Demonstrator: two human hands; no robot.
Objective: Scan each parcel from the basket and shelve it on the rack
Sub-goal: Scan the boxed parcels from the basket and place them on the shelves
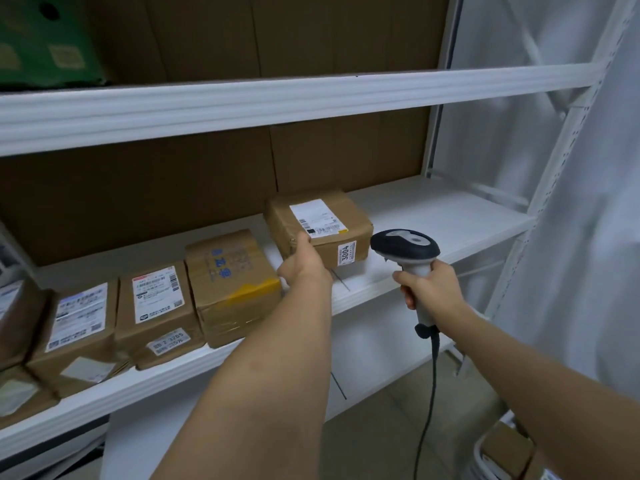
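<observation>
Head cam: your left hand (304, 263) grips the taped cardboard parcel (320, 226) on the middle rack shelf (450, 216), right hand (431, 284) wraps the barcode scanner (408, 252). Looks stiff, lightish; grab the corners.

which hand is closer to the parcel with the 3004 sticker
Left. The left hand touches the front left corner of the 3004 parcel. The right hand grips the scanner just right of it, apart.

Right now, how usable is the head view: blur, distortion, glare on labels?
Head view: wide-angle bowing bends the white metal shelf beams; the green carton top left is soft; the brown cardboard parcel's side tag reads 3004, no glare; its top label print is too small to read.
</observation>
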